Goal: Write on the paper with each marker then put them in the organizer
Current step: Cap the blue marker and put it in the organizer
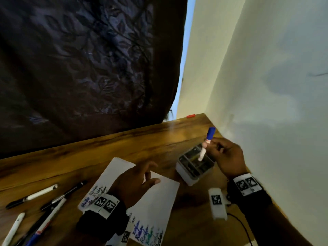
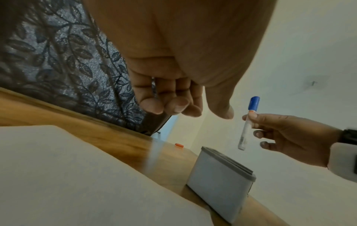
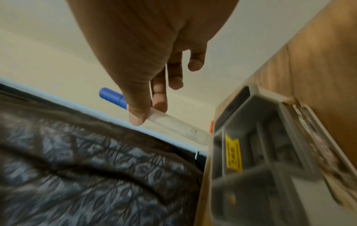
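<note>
My right hand (image 1: 225,157) pinches a white marker with a blue cap (image 1: 206,144) between thumb and fingers, cap up. The marker's lower end hangs just above the grey divided organizer (image 1: 184,176). The left wrist view shows the marker (image 2: 248,123) a little above the organizer's rim (image 2: 228,162); in the right wrist view the marker (image 3: 173,123) points toward the organizer's compartments (image 3: 251,107). My left hand (image 1: 136,180) hovers with loosely curled fingers over the white paper (image 1: 159,197), holding nothing. The paper bears blue, green and black scribbles near its front edge.
Several markers and pens (image 1: 42,201) lie on the wooden table (image 1: 88,157) at the left. A white tagged device (image 1: 217,203) with a cable sits right of the paper. A small red cap (image 1: 190,115) lies at the far edge. A wall runs close along the right; a dark curtain hangs behind.
</note>
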Motion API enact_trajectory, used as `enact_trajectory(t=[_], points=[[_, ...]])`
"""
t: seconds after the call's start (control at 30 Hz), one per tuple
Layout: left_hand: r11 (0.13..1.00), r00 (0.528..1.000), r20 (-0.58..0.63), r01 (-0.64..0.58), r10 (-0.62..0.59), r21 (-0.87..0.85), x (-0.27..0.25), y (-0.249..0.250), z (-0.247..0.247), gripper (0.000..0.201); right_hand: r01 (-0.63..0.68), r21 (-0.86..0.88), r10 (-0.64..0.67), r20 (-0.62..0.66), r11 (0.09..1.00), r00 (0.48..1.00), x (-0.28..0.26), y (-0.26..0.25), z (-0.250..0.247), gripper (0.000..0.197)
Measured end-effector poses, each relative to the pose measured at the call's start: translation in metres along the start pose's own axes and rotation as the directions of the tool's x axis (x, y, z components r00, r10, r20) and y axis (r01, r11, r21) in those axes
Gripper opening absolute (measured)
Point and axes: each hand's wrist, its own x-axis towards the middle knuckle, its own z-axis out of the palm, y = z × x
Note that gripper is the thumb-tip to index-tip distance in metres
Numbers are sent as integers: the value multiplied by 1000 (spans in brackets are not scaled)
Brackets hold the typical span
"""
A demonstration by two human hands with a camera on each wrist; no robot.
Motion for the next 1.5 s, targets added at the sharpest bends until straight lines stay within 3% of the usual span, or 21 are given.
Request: enact_trajectory(t=[0.1, 0.27, 0.37, 0.5, 0.8, 1.03, 1.17, 1.3, 1.4, 1.5], points=[[999, 999, 8, 36, -36, 5, 7, -4, 8, 40, -52, -56, 45, -114, 997, 992, 25, 22, -13, 18], [996, 996, 2, 87, -87, 0, 15, -6, 18, 38, -89, -127, 78, -85, 988, 993, 44, 48, -5, 21], [993, 993, 5, 116, -116, -9, 19, -8, 23, 38, -149, -211, 163, 48, 966, 985, 53, 61, 2, 25], [990, 990, -1, 142, -143, -10, 21, -7, 26, 38, -97, -356, 195, 252, 929, 948, 58, 72, 11, 31], [984, 984, -12, 178, -178, -13, 17, -2, 28, 35, -39, -356, 129, 231, 934, 964, 51, 84, 15, 30], [983, 982, -28, 184, -185, -14, 7, 0, 18, 32, -47, -290, 114, 217, 956, 970, 42, 37, 2, 18], [979, 978, -51, 202, -203, -34, -11, -8, 7, 30, -20, -301, 87, 210, 953, 974, 38, 19, 14, 26], [973, 970, -85, 226, -229, -38, -40, -24, -10, 28, 160, -226, -107, 228, 961, 968, 26, -17, 48, 25], [967, 958, -133, 255, -255, -13, -70, -42, -26, 24, 217, -154, -174, 252, 964, 952, 16, -47, 86, 17], [959, 939, -199, 277, -282, -51, -107, -75, -39, 23, 264, -129, -192, 408, 956, 892, -2, -86, 129, 10]])
